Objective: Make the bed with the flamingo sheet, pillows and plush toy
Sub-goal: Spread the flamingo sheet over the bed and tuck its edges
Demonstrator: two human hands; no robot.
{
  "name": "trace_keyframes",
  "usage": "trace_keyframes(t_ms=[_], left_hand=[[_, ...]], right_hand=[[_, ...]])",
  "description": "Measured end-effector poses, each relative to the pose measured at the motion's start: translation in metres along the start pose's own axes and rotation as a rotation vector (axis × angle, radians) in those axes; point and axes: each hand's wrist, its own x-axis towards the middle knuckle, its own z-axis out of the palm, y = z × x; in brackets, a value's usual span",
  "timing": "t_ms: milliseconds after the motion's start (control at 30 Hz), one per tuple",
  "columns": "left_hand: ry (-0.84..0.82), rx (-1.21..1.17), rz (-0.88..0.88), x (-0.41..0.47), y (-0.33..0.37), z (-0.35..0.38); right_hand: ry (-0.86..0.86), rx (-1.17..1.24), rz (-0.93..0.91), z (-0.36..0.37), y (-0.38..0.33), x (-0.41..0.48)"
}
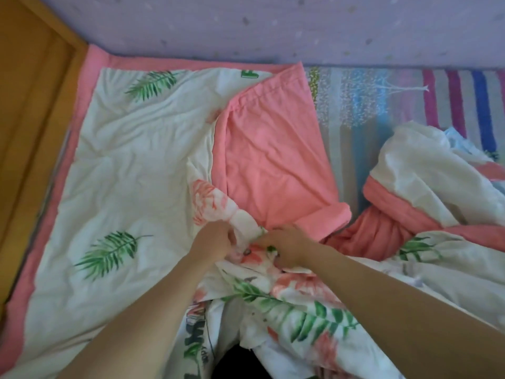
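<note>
The flamingo sheet (pixel 123 165) is white with green leaves, pink flamingos and a pink border. Its left part lies flat on the bed. A flap is folded over in the middle and shows the plain pink underside (pixel 267 160). The rest is bunched up at the right (pixel 426 187) and in front of me. My left hand (pixel 216 239) grips a fold of the sheet near the bed's middle. Close beside it, my right hand (pixel 287 246) grips the bunched printed fabric. No pillow or plush toy is in view.
A striped, multicoloured mattress cover (pixel 382 99) shows bare at the back right. A wooden headboard or bed frame (pixel 32 105) runs along the left. A lilac speckled wall (pixel 273 26) stands behind the bed.
</note>
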Motion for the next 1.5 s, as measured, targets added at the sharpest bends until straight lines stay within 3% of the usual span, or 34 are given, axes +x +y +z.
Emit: trace_keyframes(t_ms=[67, 133, 233, 333, 400, 467, 533, 600, 667, 800, 900, 967, 1067, 1200, 1267, 1367, 1500], left_hand=[[0.408, -0.044, 0.105, 0.008, -0.007, -0.011], [0.571, -0.079, 0.281, 0.022, -0.009, -0.022], [0.404, 0.218, 0.446, 0.047, -0.01, -0.027], [0.147, 0.638, 0.326, 0.052, -0.019, -0.024], [0.087, 0.76, 0.193, 0.048, -0.022, -0.025], [0.106, 0.72, 0.057, 0.043, -0.028, -0.027], [0.178, 0.683, -0.004, 0.037, -0.041, -0.029], [0.304, 0.641, 0.011, 0.025, -0.054, -0.033], [0.349, 0.642, 0.019, 0.015, -0.059, -0.034], [0.073, 0.458, -0.081, 0.012, -0.071, -0.026], [0.112, 0.271, -0.128, 0.025, -0.075, -0.029], [0.111, 0.124, -0.197, 0.033, -0.062, -0.032], [0.033, -0.001, -0.261, 0.037, -0.039, -0.021], [0.151, 0.269, -0.252, 0.027, -0.022, 0.001], [0.183, 0.28, -0.252, 0.028, -0.022, 0.004], [0.193, 0.08, -0.185, 0.034, -0.028, -0.002], [0.281, -0.294, 0.032, 0.02, -0.017, -0.024]], right_hand=[[-0.224, 0.092, -0.125, 0.001, -0.021, 0.0], [-0.378, 0.335, -0.146, 0.001, -0.042, -0.004], [-0.472, 0.544, -0.124, 0.006, -0.055, -0.005], [-0.341, 0.646, -0.065, 0.0, -0.047, -0.006], [-0.16, 0.742, 0.032, -0.006, -0.037, -0.007], [0.069, 0.774, 0.159, -0.009, -0.025, -0.004], [0.276, 0.549, 0.255, -0.009, -0.011, 0.001], [0.356, 0.41, 0.323, -0.009, -0.004, 0.007], [0.295, 0.367, 0.279, -0.007, -0.009, 0.017], [-0.063, 0.335, 0.003, 0.019, -0.048, 0.031], [-0.188, 0.168, -0.049, 0.04, -0.068, 0.027], [-0.156, 0.08, -0.05, 0.045, -0.072, 0.023], [-0.044, 0.186, -0.039, 0.039, -0.064, 0.02], [0.101, 0.248, 0.044, 0.024, -0.047, 0.013], [0.18, 0.294, 0.097, 0.022, -0.04, 0.011], [0.32, 0.398, 0.207, 0.023, -0.035, 0.014], [0.291, 0.643, 0.29, 0.035, -0.036, 0.028]])
